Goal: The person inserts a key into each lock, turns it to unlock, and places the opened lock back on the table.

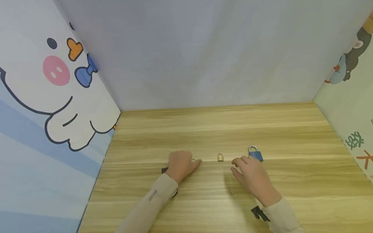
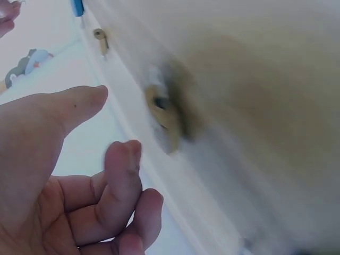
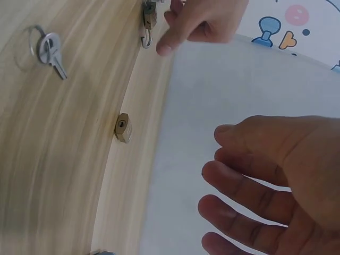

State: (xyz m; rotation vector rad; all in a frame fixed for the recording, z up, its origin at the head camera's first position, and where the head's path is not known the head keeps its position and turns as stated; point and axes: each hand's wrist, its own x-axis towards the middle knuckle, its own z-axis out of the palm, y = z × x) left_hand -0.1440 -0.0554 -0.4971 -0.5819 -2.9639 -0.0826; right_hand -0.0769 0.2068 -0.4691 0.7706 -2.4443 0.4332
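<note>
My left hand (image 1: 180, 165) hovers at a brass padlock, its fingers loosely bent with nothing between them. Mostly hidden in the head view, this brass padlock (image 2: 163, 119) is blurred in the left wrist view; the right wrist view shows its shackle (image 3: 147, 39) toward the thumb. To the right lies a smaller brass padlock (image 1: 220, 157), its keyhole (image 3: 122, 124) facing the right wrist camera. My right hand (image 1: 253, 174) is held above the table with fingers relaxed and apart, gripping nothing. Just beyond it lies a blue padlock (image 1: 256, 155) with a silver shackle, partly covered by the hand.
Silver keys on a ring (image 3: 50, 50) lie on the wooden table (image 1: 204, 129), nearer me than the small padlock. A black item (image 1: 164, 170) shows at the left hand's outer side. A plain back wall (image 1: 204, 58) and printed side panels (image 1: 29, 97) enclose the table.
</note>
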